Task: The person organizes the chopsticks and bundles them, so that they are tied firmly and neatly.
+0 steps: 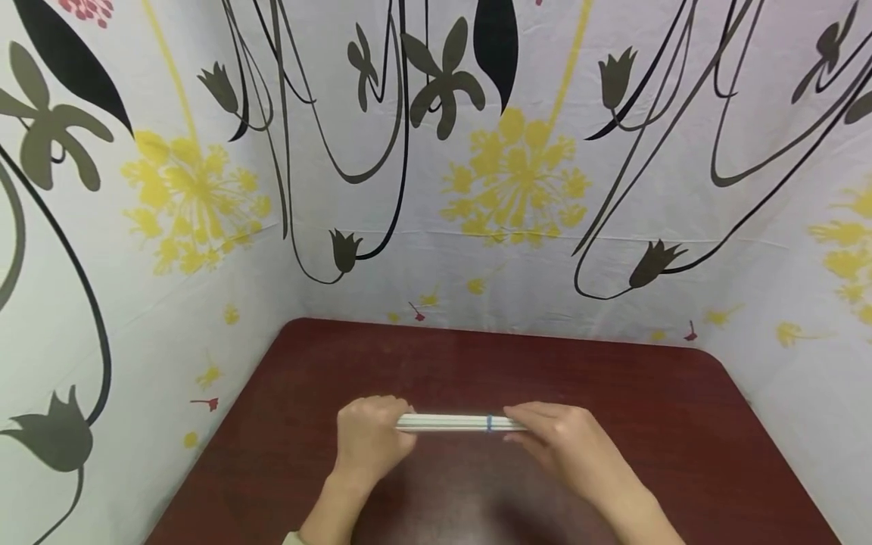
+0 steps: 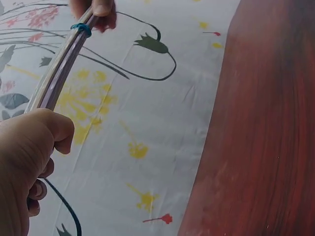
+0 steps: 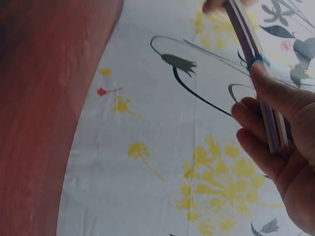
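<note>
A bundle of slim, pale sticks [image 1: 443, 422] is held level above the table, bound near its right part by a thin blue band [image 1: 489, 423]. My left hand [image 1: 371, 439] grips the left end with the fingers curled round it. Thumb and fingers of my right hand [image 1: 568, 446] pinch the other end, just beyond the band. In the right wrist view, the sticks [image 3: 271, 129] run between thumb and fingers, and their end shows at the palm. The left wrist view has the band [image 2: 81, 29] close to the right hand's fingertips.
A dark red-brown table [image 1: 381, 356] with rounded far corners lies below the hands. White cloth [image 1: 327, 189] printed with yellow, grey and black flowers hangs behind the table and along its left and right sides.
</note>
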`<act>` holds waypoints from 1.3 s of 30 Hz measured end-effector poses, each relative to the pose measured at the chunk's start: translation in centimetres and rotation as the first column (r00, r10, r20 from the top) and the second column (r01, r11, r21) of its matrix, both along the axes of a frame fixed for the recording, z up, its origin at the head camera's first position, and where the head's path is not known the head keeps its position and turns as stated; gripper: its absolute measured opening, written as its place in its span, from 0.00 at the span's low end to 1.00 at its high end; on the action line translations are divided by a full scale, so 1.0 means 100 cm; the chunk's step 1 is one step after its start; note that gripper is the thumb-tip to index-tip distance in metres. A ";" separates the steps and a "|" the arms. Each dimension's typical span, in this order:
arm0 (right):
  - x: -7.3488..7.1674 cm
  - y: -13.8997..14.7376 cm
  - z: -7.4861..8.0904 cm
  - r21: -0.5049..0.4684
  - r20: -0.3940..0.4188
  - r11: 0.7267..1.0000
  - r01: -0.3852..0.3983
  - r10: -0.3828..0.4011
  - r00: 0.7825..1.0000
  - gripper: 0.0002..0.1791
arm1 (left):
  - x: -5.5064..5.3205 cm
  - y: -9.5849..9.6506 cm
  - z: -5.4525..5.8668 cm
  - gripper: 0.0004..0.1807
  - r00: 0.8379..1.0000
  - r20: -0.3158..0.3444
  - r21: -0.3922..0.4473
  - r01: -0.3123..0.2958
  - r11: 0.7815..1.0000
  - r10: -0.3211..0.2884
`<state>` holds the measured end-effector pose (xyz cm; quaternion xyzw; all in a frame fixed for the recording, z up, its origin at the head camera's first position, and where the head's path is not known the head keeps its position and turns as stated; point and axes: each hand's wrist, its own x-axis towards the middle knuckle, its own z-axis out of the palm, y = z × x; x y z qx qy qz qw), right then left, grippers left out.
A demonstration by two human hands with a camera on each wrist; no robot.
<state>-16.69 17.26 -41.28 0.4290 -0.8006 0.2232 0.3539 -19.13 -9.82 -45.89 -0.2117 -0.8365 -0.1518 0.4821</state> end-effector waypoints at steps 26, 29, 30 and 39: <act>0.010 -0.016 -0.002 -0.028 0.139 0.997 -0.078 0.081 0.987 0.18 | 0.005 0.006 -0.006 0.20 0.999 0.021 -0.003 0.051 0.999 -0.051; 0.007 -0.011 -0.001 -0.060 0.133 0.991 -0.123 0.130 0.983 0.17 | 0.005 0.003 -0.005 0.20 0.998 0.012 0.003 0.055 0.998 -0.055; 0.006 -0.011 -0.001 -0.059 0.119 0.990 -0.131 0.137 0.983 0.17 | 0.005 0.003 -0.006 0.20 0.998 0.009 0.007 0.063 0.998 -0.063; 0.012 -0.032 -0.004 0.021 0.069 0.998 -0.066 0.064 0.996 0.17 | 0.003 0.012 -0.008 0.17 0.994 -0.040 0.019 0.106 0.994 -0.106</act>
